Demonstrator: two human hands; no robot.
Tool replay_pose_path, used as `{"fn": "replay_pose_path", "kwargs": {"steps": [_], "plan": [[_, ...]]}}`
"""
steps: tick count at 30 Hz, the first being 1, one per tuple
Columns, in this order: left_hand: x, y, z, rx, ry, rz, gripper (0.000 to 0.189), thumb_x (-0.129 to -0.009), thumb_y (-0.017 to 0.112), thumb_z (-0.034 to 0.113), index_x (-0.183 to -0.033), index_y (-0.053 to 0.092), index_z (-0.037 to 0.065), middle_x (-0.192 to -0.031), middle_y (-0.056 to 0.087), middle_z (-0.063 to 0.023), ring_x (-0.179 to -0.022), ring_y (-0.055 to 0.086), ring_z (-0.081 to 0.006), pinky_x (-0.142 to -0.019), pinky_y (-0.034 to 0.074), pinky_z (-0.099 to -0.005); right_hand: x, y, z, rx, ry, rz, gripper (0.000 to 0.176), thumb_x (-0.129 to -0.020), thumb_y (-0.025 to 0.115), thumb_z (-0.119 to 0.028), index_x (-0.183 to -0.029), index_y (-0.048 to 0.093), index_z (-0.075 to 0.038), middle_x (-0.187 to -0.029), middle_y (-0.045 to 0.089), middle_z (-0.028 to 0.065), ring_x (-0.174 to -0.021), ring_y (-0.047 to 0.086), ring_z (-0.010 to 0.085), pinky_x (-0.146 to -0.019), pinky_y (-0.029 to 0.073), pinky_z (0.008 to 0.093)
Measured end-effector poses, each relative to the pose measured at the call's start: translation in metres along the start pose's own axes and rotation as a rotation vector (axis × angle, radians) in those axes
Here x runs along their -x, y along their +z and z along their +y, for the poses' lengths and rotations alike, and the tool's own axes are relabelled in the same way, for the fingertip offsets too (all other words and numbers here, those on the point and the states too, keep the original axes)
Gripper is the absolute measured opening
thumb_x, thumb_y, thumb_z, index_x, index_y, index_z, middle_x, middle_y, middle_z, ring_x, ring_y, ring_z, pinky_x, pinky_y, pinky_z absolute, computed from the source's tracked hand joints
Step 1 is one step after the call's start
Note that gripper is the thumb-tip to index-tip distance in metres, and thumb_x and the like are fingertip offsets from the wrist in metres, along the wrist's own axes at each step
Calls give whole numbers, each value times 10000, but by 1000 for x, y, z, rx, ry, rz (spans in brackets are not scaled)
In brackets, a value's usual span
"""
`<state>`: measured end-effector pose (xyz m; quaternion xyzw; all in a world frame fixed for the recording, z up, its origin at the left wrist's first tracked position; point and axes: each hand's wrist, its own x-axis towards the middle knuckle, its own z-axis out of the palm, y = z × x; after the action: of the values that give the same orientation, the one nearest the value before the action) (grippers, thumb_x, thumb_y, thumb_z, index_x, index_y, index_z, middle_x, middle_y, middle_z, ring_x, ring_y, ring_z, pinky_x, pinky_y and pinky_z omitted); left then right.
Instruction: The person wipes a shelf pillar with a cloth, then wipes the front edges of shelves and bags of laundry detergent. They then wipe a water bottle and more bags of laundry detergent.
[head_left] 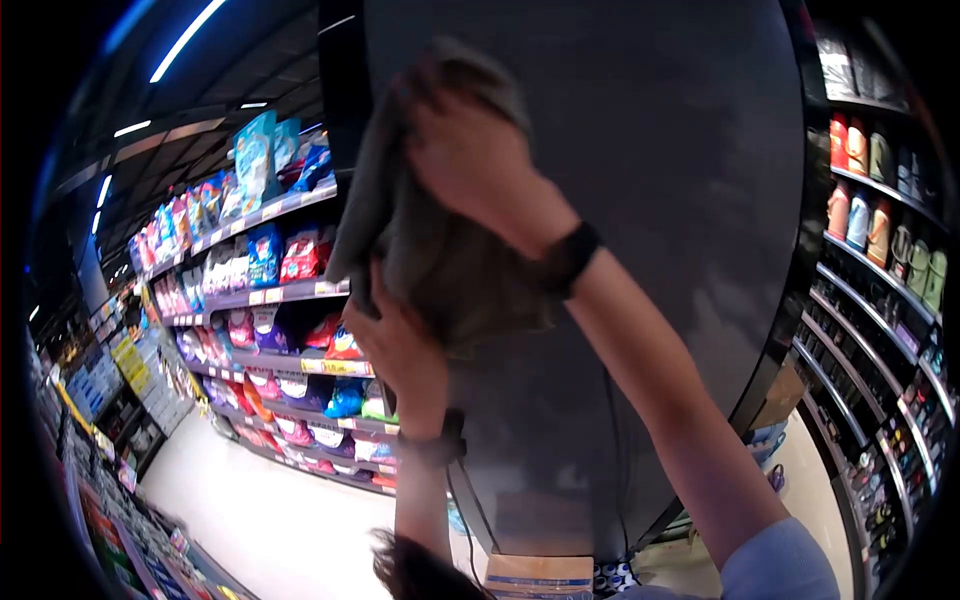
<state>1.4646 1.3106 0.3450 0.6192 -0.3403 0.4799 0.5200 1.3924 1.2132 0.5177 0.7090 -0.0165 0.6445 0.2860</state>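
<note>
A grey-green cloth (440, 260) hangs in folds in front of a tall dark panel (680, 190). High up, my right hand (470, 150) grips its upper part, the fingers bent into the fabric. My left hand (400, 350) is lower, at the cloth's left edge, with its fingers closed on the fabric and partly hidden by it. Dark bands circle both wrists. The cloth overlaps the left side of the panel.
Left of the panel, shelves (290, 292) hold colourful bags. Racks of slippers and other goods (880, 235) stand on the right. A cardboard box (540, 575) and bottles (612, 577) sit at the panel's foot; dark cables (470, 520) hang nearby. Pale floor (270, 510) runs along the left aisle.
</note>
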Motion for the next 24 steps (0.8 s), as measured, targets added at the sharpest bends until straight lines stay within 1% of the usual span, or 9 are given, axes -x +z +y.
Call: {"fn": "replay_pose_path", "kwargs": {"steps": [4, 6, 9, 12, 13, 16, 19, 23, 24], "plan": [[-4, -6, -19, 163, -265, -22, 576, -976, 457, 117, -1510, 253, 188, -1170, 439, -278, -1064, 515, -497, -867, 440, -528, -17, 35, -28, -1, -184, -32, 506, -889, 564, -242, -1354, 486, -60, -1468, 399, 156, -1307, 442, 280, -1053, 395, 387], [-14, -5, -32, 209, -204, -5, 578, -968, 462, 109, -1505, 255, 168, -1162, 442, -285, -1064, 515, -506, -856, 441, -530, -27, 43, -30, 53, -282, -12, 454, -893, 566, -250, -1298, 548, -44, -1460, 417, 149, -1311, 437, 279, -1049, 399, 379], [-36, -8, -33, 58, -60, -1, 564, -966, 456, 103, -1494, 265, 152, -1142, 454, -307, -1021, 531, -519, -828, 443, -537, -42, 49, -22, 74, -330, -27, 320, -886, 573, -261, -1114, 692, -70, -1420, 479, 117, -1323, 418, 306, -1061, 379, 388], [-56, -2, -49, -54, -37, -89, 549, -971, 437, 110, -1492, 269, 154, -1167, 434, -324, -1041, 525, -510, -835, 443, -533, -56, 21, -17, 276, -422, -132, 254, -879, 572, -275, -951, 761, -122, -1377, 533, 79, -1337, 393, 333, -1068, 357, 402], [-65, 1, -54, -54, -30, -91, 543, -971, 446, 113, -1486, 280, 155, -1158, 438, -326, -1027, 534, -509, -826, 449, -528, -59, 36, -11, 218, -372, -56, 247, -876, 565, -294, -875, 779, -170, -1369, 542, 73, -1347, 373, 349, -1072, 342, 416], [-79, -4, -38, -95, -4, -90, 523, -978, 462, 132, -1476, 308, 170, -1155, 444, -327, -998, 559, -506, -818, 467, -512, -65, 28, 3, 47, -122, 9, 371, -921, 520, -287, -1197, 658, -82, -1429, 476, 106, -1331, 395, 309, -1072, 344, 390], [-83, 0, -3, -95, 70, -48, 488, -995, 444, 153, -1469, 330, 170, -1163, 445, -314, -1030, 556, -497, -833, 471, -499, -66, 0, 41, 149, -30, -37, 486, -933, 494, -313, -1341, 525, -50, -1452, 444, 121, -1325, 404, 280, -1082, 334, 381], [-66, 19, 78, -134, 133, -7, 466, -1002, 447, 167, -1459, 357, 189, -1203, 439, -283, -1121, 523, -456, -886, 465, -471, -48, -52, 104, 146, 88, 44, 565, -923, 476, -405, -1398, 466, -101, -1481, 409, 111, -1364, 379, 223, -1110, 300, 362], [-60, 22, 101, -139, 178, 19, 457, -998, 451, 167, -1448, 369, 159, -1195, 447, -286, -1111, 518, -458, -892, 454, -471, -44, -66, 121, 180, 90, 51, 557, -925, 477, -404, -1402, 463, -115, -1486, 403, 107, -1365, 379, 230, -1105, 310, 366]]}}
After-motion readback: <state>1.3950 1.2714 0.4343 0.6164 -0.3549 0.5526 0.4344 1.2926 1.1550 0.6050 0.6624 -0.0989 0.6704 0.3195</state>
